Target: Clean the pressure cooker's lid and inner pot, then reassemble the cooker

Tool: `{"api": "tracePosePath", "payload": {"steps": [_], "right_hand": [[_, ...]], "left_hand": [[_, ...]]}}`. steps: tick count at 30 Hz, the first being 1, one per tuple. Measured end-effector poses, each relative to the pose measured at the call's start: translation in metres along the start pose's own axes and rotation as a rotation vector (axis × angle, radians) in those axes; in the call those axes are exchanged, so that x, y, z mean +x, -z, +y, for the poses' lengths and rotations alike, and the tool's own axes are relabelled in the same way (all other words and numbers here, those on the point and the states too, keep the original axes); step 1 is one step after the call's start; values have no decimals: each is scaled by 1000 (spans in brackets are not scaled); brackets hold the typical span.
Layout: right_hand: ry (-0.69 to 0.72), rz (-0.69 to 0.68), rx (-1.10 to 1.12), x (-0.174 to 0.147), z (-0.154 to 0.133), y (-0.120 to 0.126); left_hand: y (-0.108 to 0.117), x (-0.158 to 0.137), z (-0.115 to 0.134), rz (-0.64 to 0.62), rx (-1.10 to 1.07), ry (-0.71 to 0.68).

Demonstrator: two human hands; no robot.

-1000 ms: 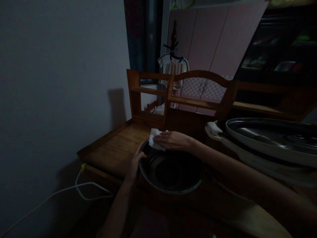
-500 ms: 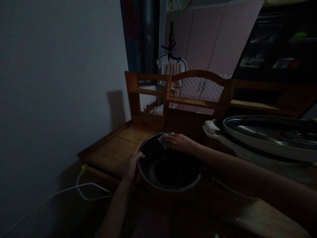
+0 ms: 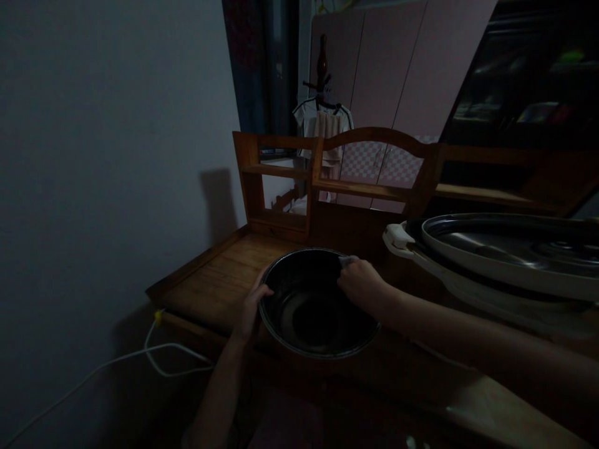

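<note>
A round dark inner pot [image 3: 318, 318] with a pale rim stands on the wooden desk [image 3: 210, 274], its mouth tilted toward me. My left hand [image 3: 253, 305] grips its left rim, thumb over the edge and fingers hidden behind the outer wall. At the right rear rim, my right hand [image 3: 362, 284] is closed on a white cloth or tissue [image 3: 347, 260] pressed to the rim. Only a small corner of the white piece shows; the rest is covered by my fingers.
To the right sits a large white electric pan [image 3: 430, 265] with a glass lid [image 3: 505, 243] and a side handle. Wooden shelving [image 3: 281, 227] rises behind the desk. A white cord [image 3: 173, 347] hangs off the left edge beside the wall [image 3: 116, 156].
My right hand has slid rightward along the rim with the white cloth or tissue, from the back to the right rear. The left hand keeps its place on the pot.
</note>
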State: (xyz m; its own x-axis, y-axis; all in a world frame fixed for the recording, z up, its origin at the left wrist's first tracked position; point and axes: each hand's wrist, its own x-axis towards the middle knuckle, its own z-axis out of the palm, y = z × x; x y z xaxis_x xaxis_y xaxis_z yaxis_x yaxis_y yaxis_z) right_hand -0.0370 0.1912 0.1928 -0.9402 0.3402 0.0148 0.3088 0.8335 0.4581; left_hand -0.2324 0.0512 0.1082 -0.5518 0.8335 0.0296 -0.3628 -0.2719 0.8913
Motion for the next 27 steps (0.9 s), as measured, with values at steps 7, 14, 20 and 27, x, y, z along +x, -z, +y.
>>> {"api": "tracePosePath", "payload": {"steps": [7,14,20,27], "right_hand": [[190,161,-69,5,3,26],[607,378,-361,54,5,-21],[426,297,-351,65,18,-58],[251,243,-265,44,17,-67]], "left_hand": [[-7,2,-2,15,-47,-49],[-9,0,1,67,-22,-12],[-8,-4,1,37,-30,17],[-9,-3,4,45,-9,26]]}}
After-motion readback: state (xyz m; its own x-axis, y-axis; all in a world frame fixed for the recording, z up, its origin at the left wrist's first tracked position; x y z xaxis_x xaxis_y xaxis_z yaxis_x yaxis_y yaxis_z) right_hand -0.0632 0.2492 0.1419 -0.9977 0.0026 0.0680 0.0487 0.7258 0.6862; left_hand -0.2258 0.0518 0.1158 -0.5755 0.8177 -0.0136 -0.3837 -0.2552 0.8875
